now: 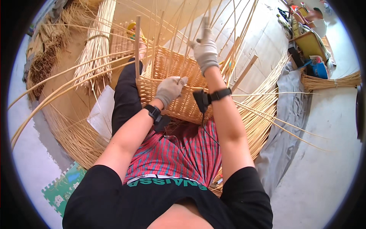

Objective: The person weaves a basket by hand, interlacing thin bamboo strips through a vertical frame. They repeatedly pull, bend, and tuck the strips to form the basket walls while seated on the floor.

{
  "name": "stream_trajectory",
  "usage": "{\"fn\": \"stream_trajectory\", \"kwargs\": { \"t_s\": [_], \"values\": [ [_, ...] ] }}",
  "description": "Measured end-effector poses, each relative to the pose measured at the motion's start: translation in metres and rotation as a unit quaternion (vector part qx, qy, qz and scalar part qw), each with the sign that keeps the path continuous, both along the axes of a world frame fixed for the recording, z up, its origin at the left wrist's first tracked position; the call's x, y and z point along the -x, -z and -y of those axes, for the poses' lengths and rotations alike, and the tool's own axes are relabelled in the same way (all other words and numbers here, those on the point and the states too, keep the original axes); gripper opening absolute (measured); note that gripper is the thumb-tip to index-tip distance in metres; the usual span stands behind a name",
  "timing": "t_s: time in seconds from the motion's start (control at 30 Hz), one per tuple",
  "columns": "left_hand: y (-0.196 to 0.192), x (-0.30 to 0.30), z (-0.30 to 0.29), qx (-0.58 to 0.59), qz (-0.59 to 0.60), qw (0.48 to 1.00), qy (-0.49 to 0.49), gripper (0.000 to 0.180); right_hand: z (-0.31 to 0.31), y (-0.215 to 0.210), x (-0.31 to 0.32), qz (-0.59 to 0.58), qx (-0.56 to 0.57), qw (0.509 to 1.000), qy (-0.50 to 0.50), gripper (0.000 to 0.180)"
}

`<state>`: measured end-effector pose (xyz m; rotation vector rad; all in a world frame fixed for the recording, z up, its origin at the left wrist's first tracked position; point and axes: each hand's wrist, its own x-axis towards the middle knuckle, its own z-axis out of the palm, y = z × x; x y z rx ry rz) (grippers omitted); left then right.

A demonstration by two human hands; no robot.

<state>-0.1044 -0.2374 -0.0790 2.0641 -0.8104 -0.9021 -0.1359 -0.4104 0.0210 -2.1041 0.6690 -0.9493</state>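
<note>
A half-woven wicker basket (179, 63) rests against my lap, with several long upright canes rising from its sides. My left hand (170, 91), in a pale work glove, is closed at the basket's near edge, thumb and fingers pressed on the weave. Above the basket's right side, my right hand (206, 51) is raised in a similar glove. One finger points up and the thumb stands apart; I see nothing held in it. A wooden stake (137, 45) stands at the basket's left corner, and another wooden stick (246, 72) leans out at the right.
Bundles of pale canes (95, 49) and brown stalks (44, 57) lie at the left. More loose canes (259, 114) spread at the right beside a grey cloth (286, 118). Long strands jut out both ways. Farther right are a tied cane bundle (331, 81) and a seated person (316, 24).
</note>
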Motion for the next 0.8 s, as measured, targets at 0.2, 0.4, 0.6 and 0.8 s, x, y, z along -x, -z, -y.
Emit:
{"fn": "stream_trajectory", "kwargs": {
  "t_s": [0.2, 0.4, 0.6, 0.8],
  "values": [
    [-0.02, -0.003, 0.004, -0.027, -0.067, 0.997, 0.002, 0.039, -0.083, 0.08, 0.165, 0.295, -0.278, 0.884, 0.233, 0.018],
    [-0.019, 0.004, 0.016, 0.008, -0.129, 0.99, -0.059, 0.051, -0.088, 0.075, 0.159, 0.287, -0.27, 0.894, 0.214, 0.011],
    [-0.011, 0.013, 0.016, 0.099, -0.14, 0.972, -0.163, 0.05, -0.036, 0.072, 0.217, 0.188, -0.405, 0.879, 0.167, 0.016],
    [-0.041, 0.059, 0.058, -0.026, -0.155, 0.981, 0.116, 0.031, -0.024, 0.043, 0.239, 0.234, -0.363, 0.886, 0.169, 0.031]
  ]
}}
